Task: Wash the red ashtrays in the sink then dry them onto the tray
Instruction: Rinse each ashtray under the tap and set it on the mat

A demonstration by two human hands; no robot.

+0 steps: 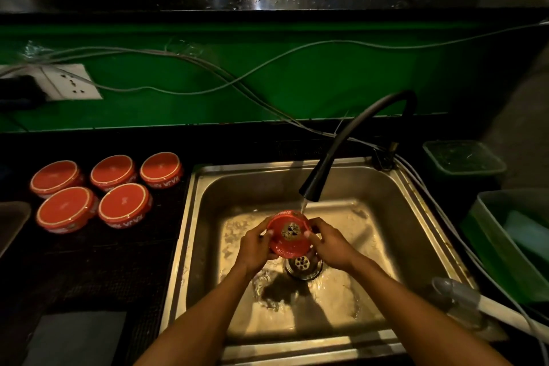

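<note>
Fingers: both hands curled round one red ashtray (288,235), left hand (255,246) gripping its left rim, right hand (332,246) its right; thumbs lay over the top edge. Ashtray: tilted toward the camera, dark residue at its centre, held above the drain (303,267), under the water stream.
Faucet (350,142): black, curved, running.
Sink (205,217): steel, wet floor.
Counter (98,264): dark; five ashtrays (114,171) inverted on it, left of the sink, in two rows.
Wall (297,83): green, with loose cables and a socket (68,82).
Bins (463,162): green, at right.
Unclear: room dim; the grey object at lower right could not be identified; tray not discernible.
</note>
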